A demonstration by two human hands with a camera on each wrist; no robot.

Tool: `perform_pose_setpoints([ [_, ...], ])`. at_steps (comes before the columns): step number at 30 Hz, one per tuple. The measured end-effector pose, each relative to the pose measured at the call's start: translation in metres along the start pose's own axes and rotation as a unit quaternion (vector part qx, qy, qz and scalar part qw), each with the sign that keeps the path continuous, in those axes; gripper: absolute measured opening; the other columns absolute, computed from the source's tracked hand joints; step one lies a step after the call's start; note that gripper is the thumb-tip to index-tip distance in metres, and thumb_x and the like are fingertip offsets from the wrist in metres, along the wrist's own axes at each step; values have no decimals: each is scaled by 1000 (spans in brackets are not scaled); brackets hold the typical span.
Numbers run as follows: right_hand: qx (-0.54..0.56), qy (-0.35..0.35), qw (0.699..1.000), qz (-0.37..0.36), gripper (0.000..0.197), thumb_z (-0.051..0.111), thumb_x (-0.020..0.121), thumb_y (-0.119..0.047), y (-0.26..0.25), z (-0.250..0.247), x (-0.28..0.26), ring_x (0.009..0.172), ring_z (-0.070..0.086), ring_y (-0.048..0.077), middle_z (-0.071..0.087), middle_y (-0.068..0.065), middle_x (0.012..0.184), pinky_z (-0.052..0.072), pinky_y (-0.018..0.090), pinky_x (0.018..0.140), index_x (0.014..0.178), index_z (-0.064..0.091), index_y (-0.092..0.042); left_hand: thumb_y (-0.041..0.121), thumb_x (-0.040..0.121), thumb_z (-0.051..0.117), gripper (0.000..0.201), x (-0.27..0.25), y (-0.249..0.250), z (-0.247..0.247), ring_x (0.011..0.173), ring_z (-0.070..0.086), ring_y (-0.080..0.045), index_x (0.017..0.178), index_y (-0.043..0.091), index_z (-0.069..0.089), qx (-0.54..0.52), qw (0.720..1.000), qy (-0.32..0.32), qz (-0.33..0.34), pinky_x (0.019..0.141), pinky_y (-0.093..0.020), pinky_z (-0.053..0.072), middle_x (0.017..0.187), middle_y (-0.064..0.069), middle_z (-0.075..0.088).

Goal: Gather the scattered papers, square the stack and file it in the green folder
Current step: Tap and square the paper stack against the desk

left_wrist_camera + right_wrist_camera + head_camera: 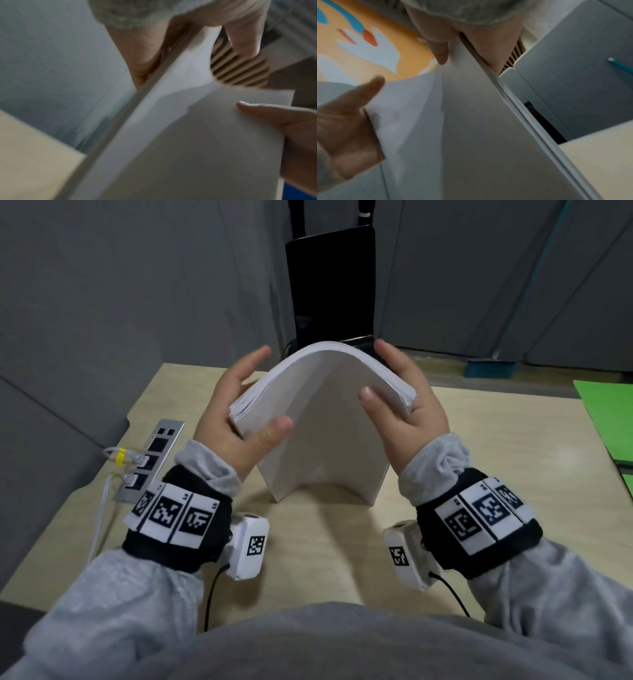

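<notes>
**Squaring the stack upright on the desk**

Standing on its lower edge on the desk (479,491), the stack of papers (325,419) is held on end and bowed into an arch, its upper part curving toward the person. It is gripped at both upper corners. The left hand (236,405) is closed on the left corner, with the thumb laid on the near face and the fingers wrapped behind; the right hand (407,402) is closed on the right corner in the same way, thumb in front, fingers behind. On the left corner the sheet edges are seen slightly fanned, so the stack is judged not yet square.

The green folder (609,419) lies flat at the far right of the desk, well apart from the stack.

To finish this step well, the bow should be relaxed so the sheets can slide freely against each other, and both grips loosened to a light guide rather than a clamp. The lower edge should then be tapped flat on the desk until no sheet stands proud, after which the stack may be turned and a side edge tapped likewise. A firm pinch is best kept off until the edges are flush, since sheets pressed tight are likely to stay offset. No loose papers are seen elsewhere on the desk.
</notes>
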State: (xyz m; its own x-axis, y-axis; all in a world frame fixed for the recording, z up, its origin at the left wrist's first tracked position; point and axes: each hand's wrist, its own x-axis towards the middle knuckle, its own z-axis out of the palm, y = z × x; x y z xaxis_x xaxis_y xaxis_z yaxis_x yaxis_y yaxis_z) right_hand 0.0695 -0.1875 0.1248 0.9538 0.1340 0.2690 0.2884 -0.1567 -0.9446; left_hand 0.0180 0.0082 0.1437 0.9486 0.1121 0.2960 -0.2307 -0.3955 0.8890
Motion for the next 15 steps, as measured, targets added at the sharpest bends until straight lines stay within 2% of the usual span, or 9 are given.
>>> perform_pose_setpoints([
  [2, -19, -14, 997, 80, 21, 64, 87, -26, 11, 1, -3, 82, 60, -7, 60, -27, 89, 39, -6, 66, 105, 59, -37, 49, 69, 71, 60, -7, -7, 4, 93, 59, 6, 119, 27, 49, 61, 988, -8, -144, 69, -4, 41, 95, 22, 56],
  [3, -19, -12, 992, 122, 6, 63, 87, -30, 13, 2, -4, 70, 58, -8, 59, -24, 78, 38, -5, 56, 88, 60, -35, 50, 73, 68, 49, -9, -8, 8, 86, 60, -7, 111, 26, 50, 90, 969, -4, -232, 66, -9, 39, 84, 16, 55],
  [4, -6, -1, 990, 138, 12, 63, 87, -32, 13, 2, -6, 60, 56, -10, 58, -21, 69, 38, -4, 50, 76, 59, -33, 53, 76, 64, 42, -11, -8, 9, 74, 57, -13, 105, 26, 49, 108, 955, 4, -276, 64, -13, 38, 76, 11, 52],
  [5, 3, 8, 990, 141, 21, 63, 87, -34, 12, 1, -6, 51, 55, -11, 59, -18, 61, 38, -2, 46, 67, 57, -32, 52, 80, 61, 36, -13, -10, 8, 63, 51, -12, 99, 25, 48, 119, 951, 16, -285, 59, -11, 38, 70, 9, 49],
  [7, 25, 32, 990, 132, 27, 65, 85, -36, 5, -3, -3, 44, 53, -13, 61, -16, 49, 41, 2, 44, 60, 58, -29, 44, 83, 62, 26, -7, -6, 7, 53, 50, -2, 86, 20, 51, 78, 966, 78, -234, 43, -1, 35, 65, 11, 51],
  [8, 38, 34, 992, 119, 26, 66, 83, -37, 1, -6, -1, 44, 54, -12, 62, -19, 48, 43, 4, 46, 60, 60, -27, 41, 80, 66, 22, -2, -3, 3, 53, 54, 1, 80, 22, 56, 43, 972, 110, -204, 43, 0, 37, 65, 11, 55],
  [10, 78, 46, 992, 84, 19, 69, 81, -33, -6, -11, 1, 52, 60, -8, 65, -20, 54, 49, 10, 52, 64, 64, -26, 45, 70, 74, 19, 3, -3, -9, 61, 62, -1, 71, 28, 64, 0, 982, 123, -146, 57, -12, 50, 64, 9, 65],
  [12, 124, 45, 989, 68, 7, 72, 79, -23, -2, -12, 0, 63, 65, -4, 70, -17, 64, 52, 15, 58, 75, 68, -26, 48, 59, 75, 20, 3, -11, -17, 71, 67, -3, 75, 38, 69, -17, 989, 98, -108, 67, -26, 56, 71, 13, 72],
  [15, 124, -3, 986, 110, 18, 72, 79, -13, 18, -7, -6, 78, 70, 5, 73, -10, 81, 56, 22, 68, 92, 67, -25, 43, 47, 79, 46, -3, -31, -16, 89, 68, -12, 89, 29, 67, -56, 978, 85, -182, 78, -35, 53, 85, 9, 73],
])
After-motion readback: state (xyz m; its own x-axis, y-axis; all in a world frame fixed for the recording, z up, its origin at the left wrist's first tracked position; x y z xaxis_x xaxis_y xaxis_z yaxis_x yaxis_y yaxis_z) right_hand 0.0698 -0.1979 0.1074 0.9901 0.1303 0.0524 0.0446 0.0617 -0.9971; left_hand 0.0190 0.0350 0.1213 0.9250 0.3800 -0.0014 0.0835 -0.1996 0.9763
